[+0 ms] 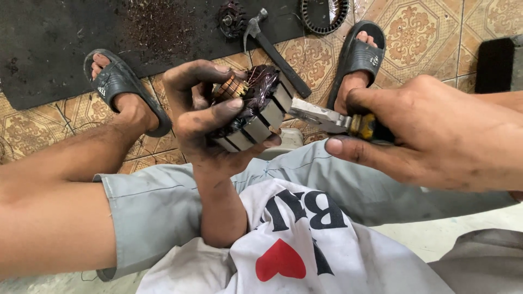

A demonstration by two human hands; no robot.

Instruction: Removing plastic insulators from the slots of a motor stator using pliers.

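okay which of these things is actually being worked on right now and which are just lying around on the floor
In use:
- motor armature with copper windings, gripped in the left hand
- pliers, held in the right hand, tip at the armature's side

Lying about:
- hammer on the tiled floor
- dark gear-like part on the black mat
- ribbed metal ring

We are sitting low in what is looking like a small motor repair workshop set up on a tiled floor (430,32). A grimy black rubber mat (49,38) is lying across the patterned tiles, and scraps of cut copper wire (158,24) are littering it. A hammer (272,49) is resting beside a wound motor part (231,19), and a ring-shaped motor core (325,14) is lying near the top edge. Our hands are showing black grease, and we are wearing sandals (117,81) rather than work boots.
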